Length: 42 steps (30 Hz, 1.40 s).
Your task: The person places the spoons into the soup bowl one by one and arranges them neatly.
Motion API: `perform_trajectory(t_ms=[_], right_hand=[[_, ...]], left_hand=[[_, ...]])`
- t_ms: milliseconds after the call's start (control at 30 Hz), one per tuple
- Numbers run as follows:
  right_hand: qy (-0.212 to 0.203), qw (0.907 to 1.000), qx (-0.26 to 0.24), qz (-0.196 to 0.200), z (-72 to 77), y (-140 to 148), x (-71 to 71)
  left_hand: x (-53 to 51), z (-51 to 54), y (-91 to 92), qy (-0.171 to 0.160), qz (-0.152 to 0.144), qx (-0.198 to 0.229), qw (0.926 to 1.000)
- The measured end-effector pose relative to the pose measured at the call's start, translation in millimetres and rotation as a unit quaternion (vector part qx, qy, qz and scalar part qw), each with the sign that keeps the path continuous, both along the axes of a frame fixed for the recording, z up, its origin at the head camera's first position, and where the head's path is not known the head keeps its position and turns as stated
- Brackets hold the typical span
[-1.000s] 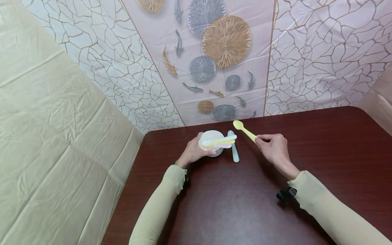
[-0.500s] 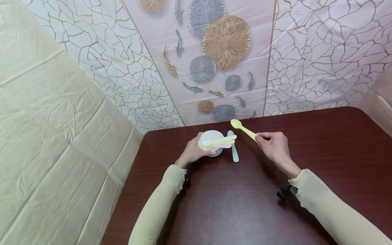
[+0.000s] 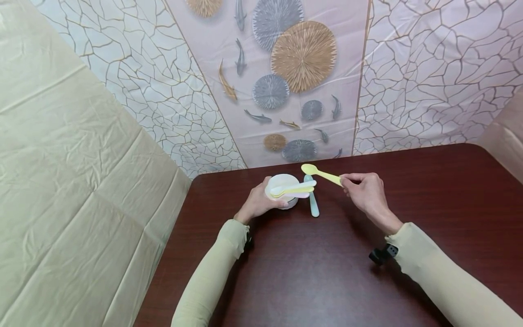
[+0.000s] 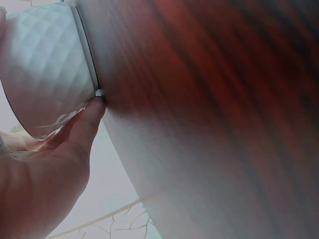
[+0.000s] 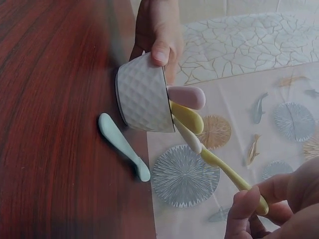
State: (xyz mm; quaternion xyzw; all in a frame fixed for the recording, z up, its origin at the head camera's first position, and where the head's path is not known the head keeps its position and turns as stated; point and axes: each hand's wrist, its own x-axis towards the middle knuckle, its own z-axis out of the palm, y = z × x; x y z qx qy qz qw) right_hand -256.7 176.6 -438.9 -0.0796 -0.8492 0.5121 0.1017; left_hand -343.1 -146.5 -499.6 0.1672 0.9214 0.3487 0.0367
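My left hand grips a white bowl with a quilted diamond-pattern wall and a dark rim line. The thumb lies along its near side in the head view. A white spoon, a yellow spoon and a pink spoon rest in it, their handles jutting over the right rim. Right of the bowl, my right hand pinches the handle end of another yellow spoon between thumb and fingers. Its scoop points left, held above the table near a mint-green spoon, which lies beside the bowl.
Everything is on a dark reddish-brown wooden table. A patterned wall sheet with fish and round motifs rises behind the table's far edge. A pale cloth hangs along the left side.
The yellow spoon in my right hand has swung leftward, its scoop now over the far end of the mint-green spoon. My left hand and the bowl stay in place.
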Motion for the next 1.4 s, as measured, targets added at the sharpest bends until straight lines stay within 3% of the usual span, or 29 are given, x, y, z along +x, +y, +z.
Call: perform_trajectory(t_ms=[500, 1400], right_hand=[[0.005, 0.9995, -0.030, 0.010, 3.2, -1, -4.6], [0.004, 0.9983, -0.037, 0.046, 7.8, -5, -14.3]], left_hand=[[0.2, -0.1, -0.3, 0.000, -0.001, 0.009, 1.0000], [1.0, -0.1, -0.9, -0.002, -0.007, 0.020, 0.9998]])
